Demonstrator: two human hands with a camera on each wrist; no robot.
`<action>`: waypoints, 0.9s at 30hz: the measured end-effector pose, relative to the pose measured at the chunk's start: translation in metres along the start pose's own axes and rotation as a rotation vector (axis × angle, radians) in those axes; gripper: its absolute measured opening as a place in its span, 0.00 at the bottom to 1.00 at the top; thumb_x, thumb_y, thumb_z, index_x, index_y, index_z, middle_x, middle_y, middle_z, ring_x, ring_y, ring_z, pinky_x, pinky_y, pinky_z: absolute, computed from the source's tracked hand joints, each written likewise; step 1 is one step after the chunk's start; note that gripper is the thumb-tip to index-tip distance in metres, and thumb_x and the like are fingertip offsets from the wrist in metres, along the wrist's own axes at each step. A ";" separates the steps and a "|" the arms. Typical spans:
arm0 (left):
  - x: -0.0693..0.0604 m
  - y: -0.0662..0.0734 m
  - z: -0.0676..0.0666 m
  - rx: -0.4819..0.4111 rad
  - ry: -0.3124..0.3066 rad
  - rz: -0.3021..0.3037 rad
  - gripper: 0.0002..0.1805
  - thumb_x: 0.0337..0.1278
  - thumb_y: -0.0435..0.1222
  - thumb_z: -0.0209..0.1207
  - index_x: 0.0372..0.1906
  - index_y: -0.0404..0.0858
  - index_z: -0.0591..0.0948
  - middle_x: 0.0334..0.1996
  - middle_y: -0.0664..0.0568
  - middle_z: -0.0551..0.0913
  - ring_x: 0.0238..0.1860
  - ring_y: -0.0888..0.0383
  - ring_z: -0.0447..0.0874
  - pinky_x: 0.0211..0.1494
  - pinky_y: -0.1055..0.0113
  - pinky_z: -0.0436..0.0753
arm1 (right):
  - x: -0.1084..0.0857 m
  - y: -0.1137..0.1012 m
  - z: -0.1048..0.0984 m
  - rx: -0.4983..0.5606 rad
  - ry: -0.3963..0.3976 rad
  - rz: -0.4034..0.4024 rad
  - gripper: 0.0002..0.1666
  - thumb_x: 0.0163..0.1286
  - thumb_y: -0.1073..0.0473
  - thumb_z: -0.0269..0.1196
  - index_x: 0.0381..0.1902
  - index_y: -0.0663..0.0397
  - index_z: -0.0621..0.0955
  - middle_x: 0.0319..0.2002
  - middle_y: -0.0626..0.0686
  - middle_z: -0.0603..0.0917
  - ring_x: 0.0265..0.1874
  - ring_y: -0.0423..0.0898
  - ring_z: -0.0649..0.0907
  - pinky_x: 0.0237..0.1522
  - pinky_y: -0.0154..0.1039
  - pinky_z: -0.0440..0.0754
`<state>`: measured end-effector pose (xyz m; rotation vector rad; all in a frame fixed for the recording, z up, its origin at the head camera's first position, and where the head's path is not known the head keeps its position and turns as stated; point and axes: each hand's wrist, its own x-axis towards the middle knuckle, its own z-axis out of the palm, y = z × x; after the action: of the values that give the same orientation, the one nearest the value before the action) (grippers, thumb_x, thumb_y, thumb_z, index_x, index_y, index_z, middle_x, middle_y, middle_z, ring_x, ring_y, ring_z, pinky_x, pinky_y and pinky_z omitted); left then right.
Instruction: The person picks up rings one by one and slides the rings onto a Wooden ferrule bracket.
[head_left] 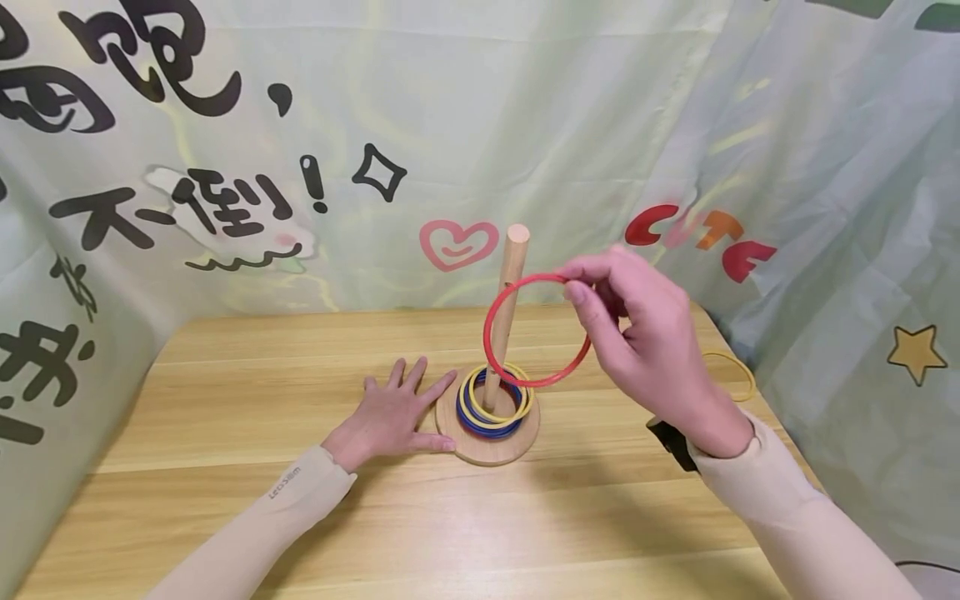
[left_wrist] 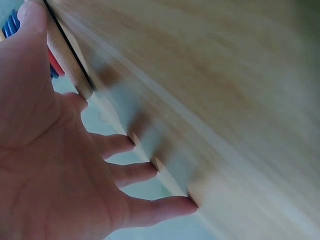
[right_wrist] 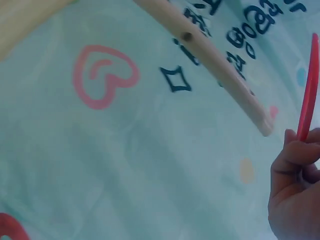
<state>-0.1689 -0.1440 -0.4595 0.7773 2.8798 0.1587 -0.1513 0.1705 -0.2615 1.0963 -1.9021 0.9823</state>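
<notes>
Thumb and fingers of my right hand [head_left: 652,333] pinch a red ring [head_left: 546,382], held up in front of the wooden peg [head_left: 513,262]. In the right wrist view the red ring [right_wrist: 309,90] is beside the tip of the peg [right_wrist: 245,100], not around it. Yellow rings [head_left: 529,392] and blue rings [head_left: 491,433] lie stacked around the foot of the peg on its round base [head_left: 491,456]. A bit of red [left_wrist: 56,62] shows among them in the left wrist view. My left hand [head_left: 390,417] lies with fingers spread, thumb and index finger touching the base.
One more yellow ring [head_left: 750,382] lies at the right edge of the wooden table [head_left: 465,533], partly behind my right wrist. Printed cloth [head_left: 555,108] hangs behind the table and along both sides.
</notes>
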 end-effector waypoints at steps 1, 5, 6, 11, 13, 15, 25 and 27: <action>0.000 0.000 0.000 -0.002 0.001 0.001 0.61 0.59 0.79 0.59 0.90 0.55 0.57 0.84 0.28 0.55 0.79 0.18 0.54 0.58 0.11 0.65 | 0.005 -0.002 0.000 0.009 0.018 0.017 0.19 0.86 0.54 0.62 0.48 0.68 0.87 0.30 0.51 0.78 0.24 0.40 0.69 0.29 0.31 0.64; 0.000 0.000 0.000 -0.008 0.004 0.005 0.61 0.59 0.79 0.59 0.90 0.55 0.57 0.84 0.28 0.55 0.79 0.18 0.54 0.58 0.11 0.65 | 0.024 -0.004 0.000 0.040 0.069 0.099 0.08 0.81 0.66 0.65 0.49 0.69 0.87 0.32 0.53 0.81 0.25 0.42 0.71 0.29 0.34 0.67; 0.000 0.000 0.000 -0.009 0.005 0.005 0.61 0.59 0.79 0.59 0.90 0.55 0.57 0.84 0.28 0.55 0.79 0.18 0.54 0.58 0.11 0.65 | 0.028 -0.004 -0.001 0.037 0.069 0.117 0.07 0.79 0.69 0.65 0.50 0.69 0.87 0.33 0.53 0.82 0.26 0.42 0.72 0.29 0.34 0.68; 0.000 0.000 -0.001 -0.004 0.001 0.001 0.61 0.59 0.79 0.59 0.90 0.54 0.57 0.84 0.28 0.55 0.79 0.18 0.54 0.58 0.11 0.65 | 0.038 0.003 0.003 0.024 0.034 0.225 0.09 0.81 0.67 0.65 0.53 0.68 0.86 0.35 0.52 0.84 0.25 0.43 0.75 0.27 0.32 0.73; 0.000 0.000 -0.001 -0.005 -0.002 0.001 0.61 0.59 0.78 0.59 0.90 0.54 0.57 0.84 0.28 0.55 0.79 0.18 0.54 0.58 0.11 0.65 | 0.038 0.007 0.006 0.037 0.025 0.277 0.10 0.81 0.66 0.66 0.54 0.67 0.86 0.35 0.53 0.85 0.24 0.44 0.77 0.26 0.32 0.74; -0.001 0.000 0.000 -0.007 -0.003 0.001 0.61 0.59 0.78 0.59 0.90 0.54 0.57 0.84 0.28 0.55 0.79 0.18 0.54 0.58 0.11 0.65 | 0.036 0.012 0.009 0.059 0.025 0.337 0.09 0.81 0.66 0.66 0.53 0.66 0.87 0.36 0.53 0.85 0.23 0.44 0.78 0.26 0.32 0.75; -0.001 0.000 0.000 -0.001 0.003 0.004 0.61 0.59 0.79 0.59 0.90 0.54 0.57 0.84 0.28 0.55 0.79 0.18 0.55 0.58 0.11 0.65 | 0.014 0.036 0.025 0.045 -0.102 0.484 0.08 0.81 0.65 0.67 0.52 0.63 0.88 0.37 0.53 0.86 0.25 0.45 0.80 0.28 0.31 0.75; -0.001 0.000 0.000 0.000 0.005 0.003 0.61 0.59 0.79 0.59 0.90 0.55 0.57 0.84 0.28 0.55 0.79 0.18 0.55 0.58 0.12 0.66 | 0.007 0.042 0.030 0.047 -0.123 0.481 0.07 0.80 0.67 0.67 0.51 0.63 0.88 0.37 0.53 0.87 0.25 0.46 0.80 0.27 0.30 0.74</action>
<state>-0.1682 -0.1447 -0.4595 0.7828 2.8837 0.1613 -0.1983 0.1567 -0.2799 0.7480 -2.3145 1.2448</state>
